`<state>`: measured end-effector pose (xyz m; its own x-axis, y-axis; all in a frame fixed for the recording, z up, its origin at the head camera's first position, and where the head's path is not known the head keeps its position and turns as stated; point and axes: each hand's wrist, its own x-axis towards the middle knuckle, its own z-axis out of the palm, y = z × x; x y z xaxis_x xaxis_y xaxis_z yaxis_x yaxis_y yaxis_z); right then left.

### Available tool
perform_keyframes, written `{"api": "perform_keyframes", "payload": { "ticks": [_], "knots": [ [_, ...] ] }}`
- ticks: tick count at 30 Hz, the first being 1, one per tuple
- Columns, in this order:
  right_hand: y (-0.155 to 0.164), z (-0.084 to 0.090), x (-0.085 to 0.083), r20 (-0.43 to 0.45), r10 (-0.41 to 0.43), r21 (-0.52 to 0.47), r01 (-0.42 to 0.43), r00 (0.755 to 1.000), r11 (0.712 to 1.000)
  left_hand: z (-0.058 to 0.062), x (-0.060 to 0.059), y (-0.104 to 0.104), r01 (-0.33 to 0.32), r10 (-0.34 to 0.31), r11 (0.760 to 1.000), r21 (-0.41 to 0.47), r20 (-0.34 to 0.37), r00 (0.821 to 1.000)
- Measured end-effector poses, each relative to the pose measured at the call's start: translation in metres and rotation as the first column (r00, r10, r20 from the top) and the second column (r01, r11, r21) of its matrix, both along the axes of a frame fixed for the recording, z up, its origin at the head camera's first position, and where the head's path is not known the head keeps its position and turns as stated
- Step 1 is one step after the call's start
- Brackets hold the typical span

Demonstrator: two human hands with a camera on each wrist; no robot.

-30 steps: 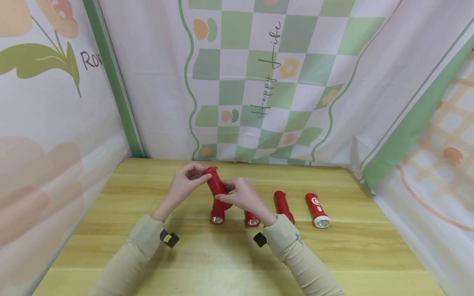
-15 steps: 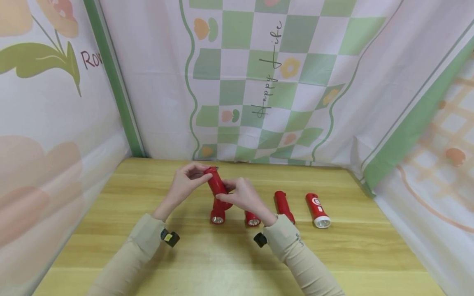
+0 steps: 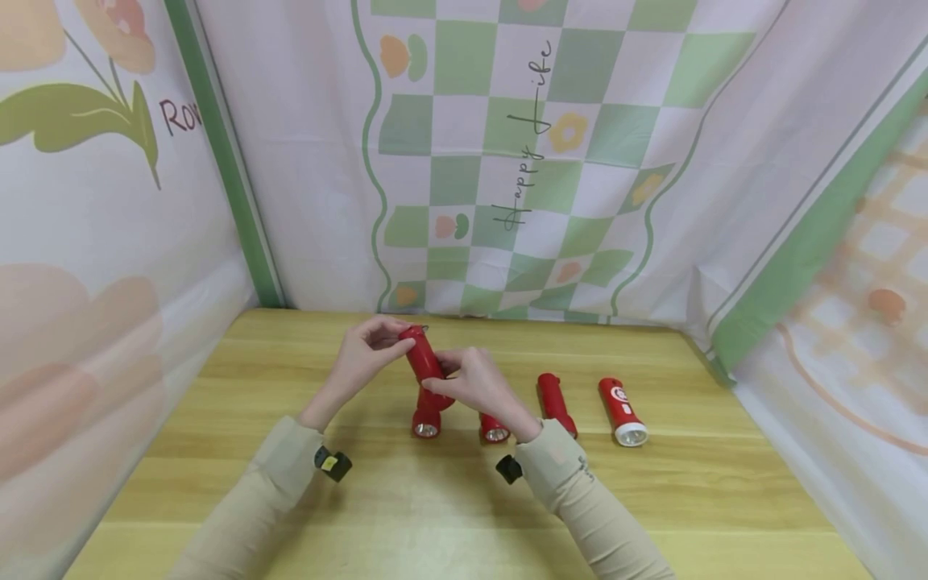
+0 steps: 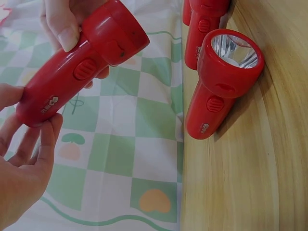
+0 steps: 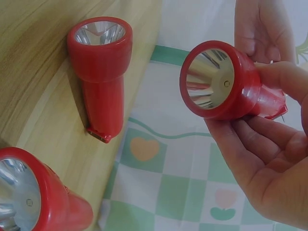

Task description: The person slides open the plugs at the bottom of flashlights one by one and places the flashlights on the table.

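Observation:
A red flashlight (image 3: pixel 426 358) is held at a tilt above the table, between both hands. My left hand (image 3: pixel 366 352) pinches its tail end between thumb and fingers. Near the wide head, my right hand (image 3: pixel 474 383) grips the barrel. The left wrist view shows a ribbed switch (image 4: pixel 85 69) and small white print on the barrel. In the right wrist view the lens (image 5: pixel 210 79) and silvery reflector face the camera, unlit. Just under the held one, another red flashlight (image 3: pixel 426 425) lies on the table, partly hidden by it in the head view.
To the right on the wooden table (image 3: pixel 406 515) lie a red flashlight (image 3: pixel 495 429) partly behind my right hand, another red flashlight (image 3: pixel 553 400), and a red one with a white rim (image 3: pixel 622 411). Patterned cloth (image 3: pixel 500 161) hangs behind the table and at both sides.

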<state>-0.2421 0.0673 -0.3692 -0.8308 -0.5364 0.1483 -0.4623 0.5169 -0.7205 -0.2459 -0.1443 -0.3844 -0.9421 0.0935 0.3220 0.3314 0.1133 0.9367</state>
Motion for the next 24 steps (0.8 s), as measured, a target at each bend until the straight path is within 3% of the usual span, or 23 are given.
{"api": "perform_keyframes", "payload": {
  "ticks": [24],
  "knots": [
    [-0.0032, -0.0002, 0.0011, -0.007, 0.003, -0.010, -0.003, 1.000, 1.000, 0.0027, 0.0015, -0.0025, 0.034, -0.034, 0.999, -0.036, -0.005, 0.999]
  ]
}}
